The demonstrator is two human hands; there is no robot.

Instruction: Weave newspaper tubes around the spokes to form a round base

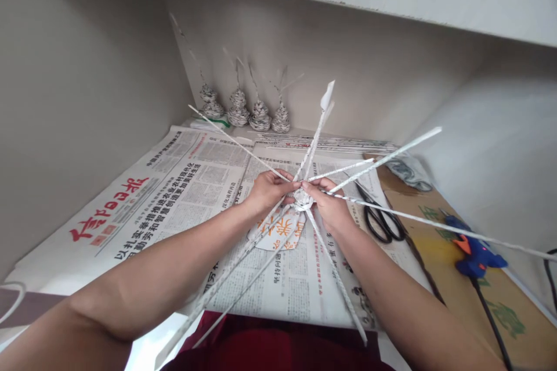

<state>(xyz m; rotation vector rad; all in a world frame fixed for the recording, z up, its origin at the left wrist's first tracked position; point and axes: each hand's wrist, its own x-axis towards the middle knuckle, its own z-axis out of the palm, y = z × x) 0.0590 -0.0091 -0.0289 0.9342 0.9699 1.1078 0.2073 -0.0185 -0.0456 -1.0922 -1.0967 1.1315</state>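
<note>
In the middle of the view is a small woven base [303, 198] of rolled newspaper, with several paper rods [256, 153] sticking out from it like spokes. My left hand [274, 190] pinches the weaving from the left between thumb and fingers. From the right, my right hand [329, 200] is closed on it too, its thumb almost meeting the left thumb. One long rod [391, 208] runs from near my right fingers toward the right edge. Below the weaving lies a whitish rounded piece with orange characters [281, 232]. The fingers partly hide the weaving's centre.
Newspaper sheets [169, 203] cover the table. Several woven gourd shapes [238, 109] stand along the back wall, behind a bundle of paper rods [322, 144]. To the right are black-handled scissors [383, 220], a blue glue gun [476, 252] on cardboard [418, 232], and a grey cloth [409, 173].
</note>
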